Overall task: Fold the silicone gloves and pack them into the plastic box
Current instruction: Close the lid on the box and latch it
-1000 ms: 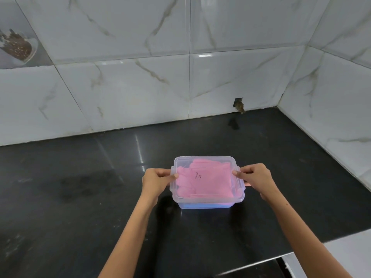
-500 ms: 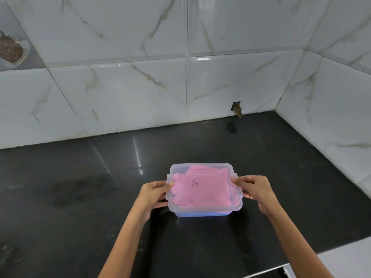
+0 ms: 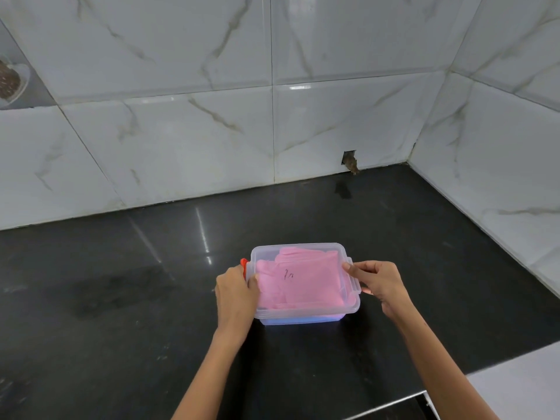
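Note:
A clear plastic box with a bluish base and a see-through lid stands on the black counter. Folded pink silicone gloves lie inside, seen through the lid, with a small dark mark on top. My left hand grips the box's left side, where a red clip shows above my fingers. My right hand holds the latch on the box's right side with thumb and fingers.
The black counter runs back to white marble-look wall tiles behind and on the right. A small hole in the wall sits at counter level. The counter's front edge is at the lower right.
The box has turned slightly and sits a little lower in view. My left hand has closed further over the left side, and a red clip now shows there.

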Motion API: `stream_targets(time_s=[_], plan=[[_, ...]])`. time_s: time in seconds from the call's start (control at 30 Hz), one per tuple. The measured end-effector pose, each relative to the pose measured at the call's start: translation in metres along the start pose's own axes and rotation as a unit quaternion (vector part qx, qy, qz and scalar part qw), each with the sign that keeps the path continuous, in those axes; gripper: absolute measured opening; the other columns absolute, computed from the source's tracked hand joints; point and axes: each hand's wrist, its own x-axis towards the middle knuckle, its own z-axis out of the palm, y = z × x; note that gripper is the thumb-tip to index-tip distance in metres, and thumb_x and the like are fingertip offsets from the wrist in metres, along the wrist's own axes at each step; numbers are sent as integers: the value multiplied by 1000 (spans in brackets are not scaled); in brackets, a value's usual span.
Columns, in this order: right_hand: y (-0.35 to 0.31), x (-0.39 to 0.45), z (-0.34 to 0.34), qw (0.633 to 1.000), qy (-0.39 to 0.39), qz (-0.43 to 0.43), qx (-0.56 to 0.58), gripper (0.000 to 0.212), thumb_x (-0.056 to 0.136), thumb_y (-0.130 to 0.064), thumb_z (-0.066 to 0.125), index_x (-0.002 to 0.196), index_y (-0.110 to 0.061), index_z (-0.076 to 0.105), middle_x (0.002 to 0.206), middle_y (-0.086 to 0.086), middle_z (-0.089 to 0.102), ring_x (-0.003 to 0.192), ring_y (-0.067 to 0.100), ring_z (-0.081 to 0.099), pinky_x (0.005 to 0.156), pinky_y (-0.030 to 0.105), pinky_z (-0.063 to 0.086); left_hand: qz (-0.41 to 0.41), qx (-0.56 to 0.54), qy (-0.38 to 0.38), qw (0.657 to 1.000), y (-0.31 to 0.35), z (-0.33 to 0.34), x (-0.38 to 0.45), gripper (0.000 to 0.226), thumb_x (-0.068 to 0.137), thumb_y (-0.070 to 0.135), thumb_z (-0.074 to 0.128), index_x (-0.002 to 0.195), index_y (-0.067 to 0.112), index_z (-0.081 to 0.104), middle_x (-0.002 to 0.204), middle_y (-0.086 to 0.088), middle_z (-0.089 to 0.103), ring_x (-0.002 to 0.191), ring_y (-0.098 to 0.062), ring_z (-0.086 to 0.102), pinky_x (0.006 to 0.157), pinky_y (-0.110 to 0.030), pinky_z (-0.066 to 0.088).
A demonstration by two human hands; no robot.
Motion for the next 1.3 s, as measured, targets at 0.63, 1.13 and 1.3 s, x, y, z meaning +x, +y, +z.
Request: stream_targets(time_s=[0.63,1.13,1.3], plan=[[18,-22,-10,989,-83,122,31,45,78,-49,71,98,-9,69,96,6,73,93,23,67,92,42,51,44,96,35,994,12,8,-15,35,102,13,35,85,-4,61,78,-18,65,67,-31,62,61,-41,53],[13,-38,23,907,186,-132,-355,34,91,-15,50,58,-8,43,56,6,45,51,22,35,47,26,25,64,127,-40,989,1,9,-18,43,98,0,31,141,-4,36,106,-26,65,91,-39,62,80,-45,50],[23,-45,32,876,186,-159,-416,29,99,-15,42,121,-5,57,86,16,69,67,31,61,58,30,44,129,54,-97,985,-20,4,-29,55,103,16,31,154,19,11,161,-4,17,117,-25,57,88,-28,46]])
